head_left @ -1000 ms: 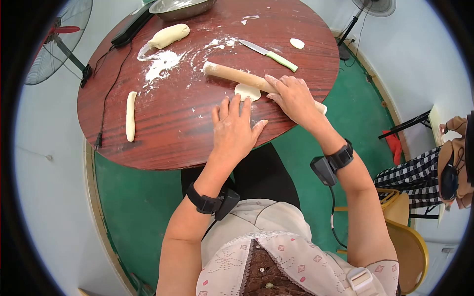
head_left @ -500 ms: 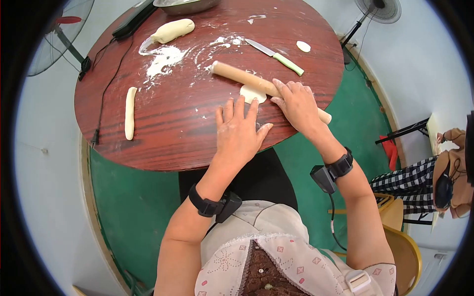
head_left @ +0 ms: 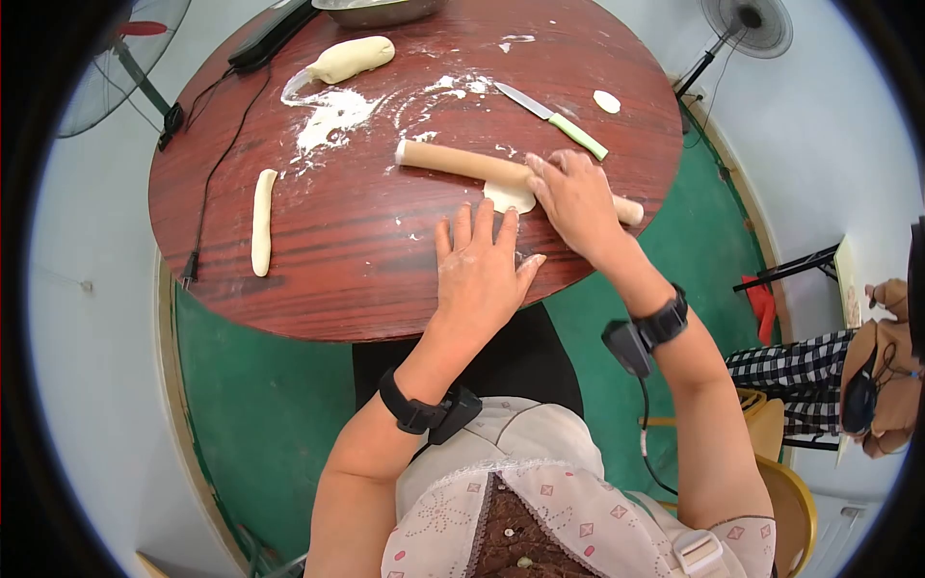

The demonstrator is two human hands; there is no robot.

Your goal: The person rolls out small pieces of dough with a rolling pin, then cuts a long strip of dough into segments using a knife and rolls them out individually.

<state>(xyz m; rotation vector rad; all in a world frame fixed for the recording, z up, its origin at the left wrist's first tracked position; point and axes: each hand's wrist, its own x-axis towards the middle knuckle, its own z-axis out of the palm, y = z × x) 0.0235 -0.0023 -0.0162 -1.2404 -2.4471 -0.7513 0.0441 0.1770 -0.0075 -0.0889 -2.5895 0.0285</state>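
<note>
My right hand (head_left: 580,207) grips a wooden rolling pin (head_left: 458,162) near its right end. The pin lies slantwise across the upper edge of a small flat round of dough (head_left: 511,198). At the lower edge of that dough are the fingertips of my left hand (head_left: 480,275), whose fingers are spread out and hold nothing. A knife (head_left: 576,137) with a green handle rests beyond the pin. To the left lies a thin strip of dough (head_left: 262,223). A thick roll of dough (head_left: 353,60) sits farther back beside scattered white flour (head_left: 332,118).
Another flat white piece (head_left: 607,101) is at the back right of the round table (head_left: 356,289). A metal bowl (head_left: 381,12) and a black case (head_left: 275,34) with a cord stand at the far edge. A fan (head_left: 747,24) and another person (head_left: 882,376) are to the right.
The rolling pin has turned, its left end coming nearer to me. My left hand has shifted slightly with the dough's edge. The whole view has moved a little.
</note>
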